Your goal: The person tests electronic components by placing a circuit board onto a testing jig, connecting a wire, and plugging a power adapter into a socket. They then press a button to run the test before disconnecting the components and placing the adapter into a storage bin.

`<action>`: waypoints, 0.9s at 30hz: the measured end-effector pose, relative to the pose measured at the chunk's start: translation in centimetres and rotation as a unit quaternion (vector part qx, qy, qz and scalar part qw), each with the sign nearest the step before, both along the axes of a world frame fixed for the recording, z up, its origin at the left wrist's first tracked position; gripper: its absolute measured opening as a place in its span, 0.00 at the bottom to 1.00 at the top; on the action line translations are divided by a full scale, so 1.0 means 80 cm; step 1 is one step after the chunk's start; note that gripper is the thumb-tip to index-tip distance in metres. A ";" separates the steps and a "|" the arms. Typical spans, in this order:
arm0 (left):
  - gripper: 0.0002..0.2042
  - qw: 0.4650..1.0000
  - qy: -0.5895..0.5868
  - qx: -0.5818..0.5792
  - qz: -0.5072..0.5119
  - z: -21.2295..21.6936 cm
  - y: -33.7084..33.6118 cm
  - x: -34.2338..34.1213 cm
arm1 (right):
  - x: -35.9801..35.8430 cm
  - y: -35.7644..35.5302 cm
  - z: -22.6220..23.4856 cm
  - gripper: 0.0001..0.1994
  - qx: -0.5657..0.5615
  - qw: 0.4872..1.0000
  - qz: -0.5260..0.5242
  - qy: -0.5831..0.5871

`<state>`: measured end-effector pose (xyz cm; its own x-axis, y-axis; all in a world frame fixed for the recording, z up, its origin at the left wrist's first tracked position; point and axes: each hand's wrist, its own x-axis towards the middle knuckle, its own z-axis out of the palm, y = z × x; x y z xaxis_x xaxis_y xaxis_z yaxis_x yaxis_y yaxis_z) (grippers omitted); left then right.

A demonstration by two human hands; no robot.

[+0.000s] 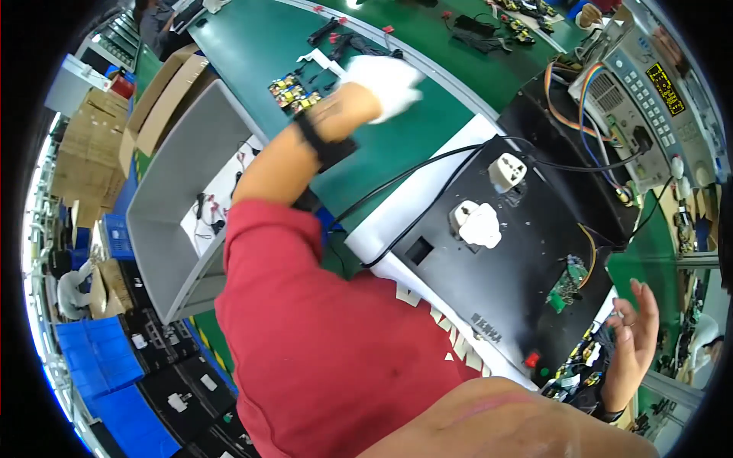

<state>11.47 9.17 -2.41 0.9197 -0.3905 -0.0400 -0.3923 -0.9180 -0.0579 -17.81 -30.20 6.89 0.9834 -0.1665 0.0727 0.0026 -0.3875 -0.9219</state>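
Note:
My left hand (382,85), in a white glove, reaches over the green belt beside black cables (347,47) with red ends. Its fingers are washed out, and whether they hold anything cannot be made out. Close to that wrist lie circuit boards (292,95) with yellow parts. My bare right hand (635,347) is raised off the right edge of a black panel (473,286), its fingers apart and nothing in them. On the panel stand a white socket (507,172) and a second socket with a white piece (479,225) on it. A small green circuit board (566,284) lies near the panel's right side.
A grey bin (172,198) holding cables stands at the left, beside cardboard boxes (92,145) and blue crates (99,355). Behind the panel is a meter with a lit display (666,90). A black cord (427,164) crosses the panel's corner. Another person (155,27) sits far left.

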 end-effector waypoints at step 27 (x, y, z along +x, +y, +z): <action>0.15 0.773 0.031 -0.573 -0.271 0.132 -0.015 -0.197 | 0.166 0.252 -0.043 0.47 0.441 0.838 0.263 0.186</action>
